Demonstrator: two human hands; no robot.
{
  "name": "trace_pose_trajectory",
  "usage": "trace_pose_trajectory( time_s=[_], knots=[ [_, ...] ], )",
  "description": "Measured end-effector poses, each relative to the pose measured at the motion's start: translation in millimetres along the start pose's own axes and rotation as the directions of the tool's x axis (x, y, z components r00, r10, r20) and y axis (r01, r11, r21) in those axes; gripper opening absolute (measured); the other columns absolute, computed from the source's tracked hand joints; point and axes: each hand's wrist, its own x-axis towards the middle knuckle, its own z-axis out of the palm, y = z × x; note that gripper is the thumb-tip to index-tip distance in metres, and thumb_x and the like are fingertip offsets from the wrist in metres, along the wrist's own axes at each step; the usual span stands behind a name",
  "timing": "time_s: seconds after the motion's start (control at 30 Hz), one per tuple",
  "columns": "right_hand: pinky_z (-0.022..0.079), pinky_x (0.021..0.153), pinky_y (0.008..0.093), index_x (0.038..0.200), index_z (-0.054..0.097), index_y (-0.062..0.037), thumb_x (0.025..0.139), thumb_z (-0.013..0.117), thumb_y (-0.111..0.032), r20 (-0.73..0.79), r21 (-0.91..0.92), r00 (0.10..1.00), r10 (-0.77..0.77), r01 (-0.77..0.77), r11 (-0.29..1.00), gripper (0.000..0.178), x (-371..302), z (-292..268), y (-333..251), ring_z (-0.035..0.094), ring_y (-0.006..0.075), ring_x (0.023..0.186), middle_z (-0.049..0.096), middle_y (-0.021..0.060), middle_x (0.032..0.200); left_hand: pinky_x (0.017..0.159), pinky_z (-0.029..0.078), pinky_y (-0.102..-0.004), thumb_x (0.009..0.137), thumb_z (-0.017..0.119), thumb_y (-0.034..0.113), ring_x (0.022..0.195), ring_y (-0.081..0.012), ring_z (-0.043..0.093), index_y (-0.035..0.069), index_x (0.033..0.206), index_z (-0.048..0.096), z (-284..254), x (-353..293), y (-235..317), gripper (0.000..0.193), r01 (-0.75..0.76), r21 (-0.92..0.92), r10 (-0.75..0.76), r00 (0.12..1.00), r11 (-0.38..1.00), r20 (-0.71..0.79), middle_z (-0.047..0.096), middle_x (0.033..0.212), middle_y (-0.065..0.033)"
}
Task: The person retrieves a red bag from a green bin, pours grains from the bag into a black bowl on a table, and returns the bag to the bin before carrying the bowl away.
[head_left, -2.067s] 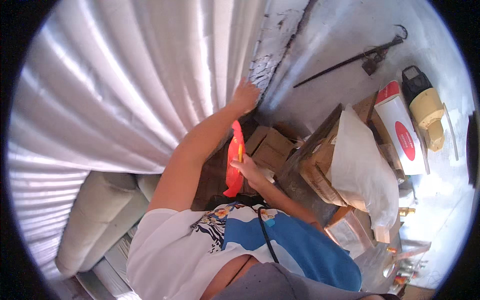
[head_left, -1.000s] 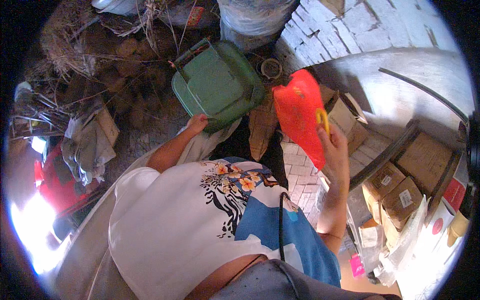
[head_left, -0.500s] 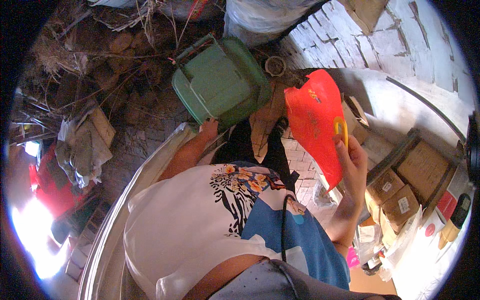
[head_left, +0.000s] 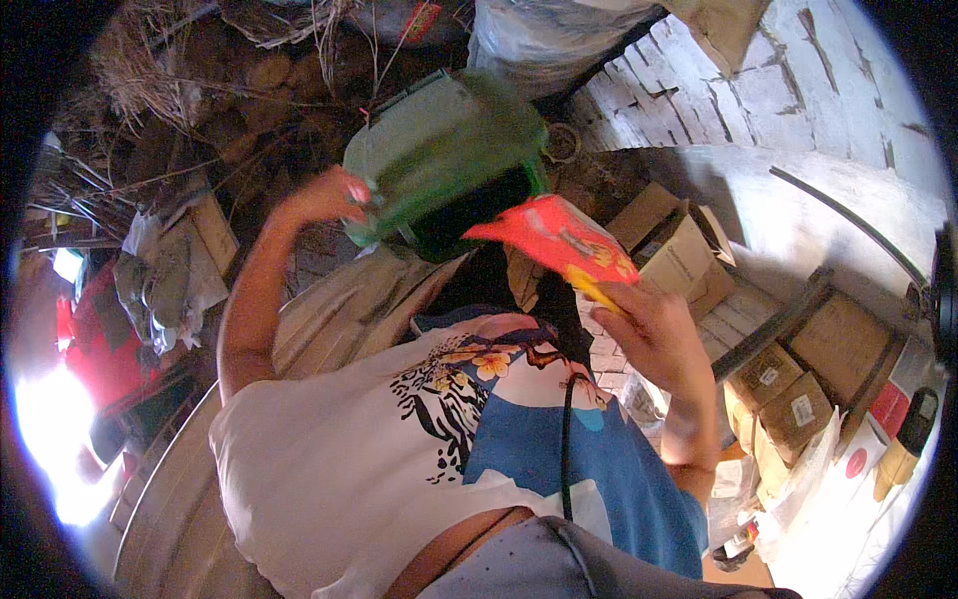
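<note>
A green lidded bin [head_left: 389, 218] stands ahead of me with its lid [head_left: 439, 125] lifted, and a dark opening shows under it. My left hand [head_left: 324, 195] grips the lid's left edge; motion blurs its fingers. In my right hand [head_left: 649, 324] is a flat red printed sheet [head_left: 569, 235] with a yellow handle [head_left: 591, 288], perhaps a flattened bag. My fingers are closed round the handle. The sheet's pointed end hangs in front of the bin's opening. What lies inside the bin is too dark to make out.
Dry twigs and brush [head_left: 150, 75] are heaped at the far left. Cardboard boxes [head_left: 778, 384] line the right side, with an open carton [head_left: 674, 250] nearer the bin. A whitewashed brick wall [head_left: 699, 90] rises behind; a plastic-wrapped bulk [head_left: 539, 40] stands at the back.
My left hand has moved left and up, raising the bin's lid from closed. My right hand has swung the red sheet down and left toward the opening.
</note>
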Motion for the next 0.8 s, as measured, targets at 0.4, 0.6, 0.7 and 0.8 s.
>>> trace_pose_trajectory(
  time_s=[0.4, 0.6, 0.7, 0.8],
  knots=[
    [0.045, 0.074, 0.0423, 0.08, 0.063, -0.0086, 0.071, 0.061, -0.016, 0.226, -0.489, 0.842, -0.489, 0.532, 0.691, 0.012, 115.2, 118.5, -22.8, 0.061, 0.0279, 0.083, 0.064, 0.0091, 0.075, 0.076, 0.048, -0.0313, 0.061, 0.065, 0.001, 0.081, -0.0195, 0.058, 0.002, 0.085, 0.064, -109.6, -30.2, -20.4, 0.025, 0.01, -0.119, -0.054, 0.925, 0.993, -0.376, 0.061, 0.084, -0.0067],
    [0.037, 0.083, 0.0388, 0.076, 0.063, -0.0147, 0.076, 0.055, -0.021, 0.096, -0.559, 0.901, -0.424, 0.401, 0.726, 0.01, 149.2, 203.0, 17.1, 0.057, 0.0213, 0.084, 0.064, 0.0032, 0.074, 0.086, 0.04, -0.0344, 0.057, 0.068, 0.004, 0.09, -0.0271, 0.053, 0.006, 0.082, 0.065, -70.2, -32.1, 32.8, 0.025, -0.032, 0.203, 0.105, 0.927, 0.979, -0.361, 0.058, 0.087, -0.0075],
    [0.034, 0.081, 0.038, 0.075, 0.063, -0.0155, 0.075, 0.055, -0.023, 0.073, -0.58, 0.854, -0.516, 0.457, 0.674, 0.012, 167.7, 218.7, 2.7, 0.053, 0.0211, 0.086, 0.062, 0.001, 0.071, 0.082, 0.042, -0.0347, 0.057, 0.069, 0.003, 0.09, -0.0274, 0.051, 0.006, 0.083, 0.065, -54.7, -31.0, 44.3, 0.026, 0.047, 0.192, 0.029, 0.925, 0.98, -0.378, 0.057, 0.087, -0.0076],
    [0.032, 0.082, 0.0383, 0.066, 0.065, -0.0167, 0.072, 0.058, -0.026, 0.119, -0.616, 0.842, -0.527, 0.479, 0.625, 0.013, 186.4, 231.5, -0.4, 0.052, 0.0214, 0.088, 0.062, 0.0001, 0.069, 0.081, 0.043, -0.0348, 0.057, 0.069, 0.003, 0.09, -0.0275, 0.051, 0.006, 0.084, 0.066, -40.9, -31.8, 36.7, 0.027, 0.044, 0.209, 0.043, 0.918, 0.977, -0.394, 0.056, 0.086, -0.0081]
  ],
)
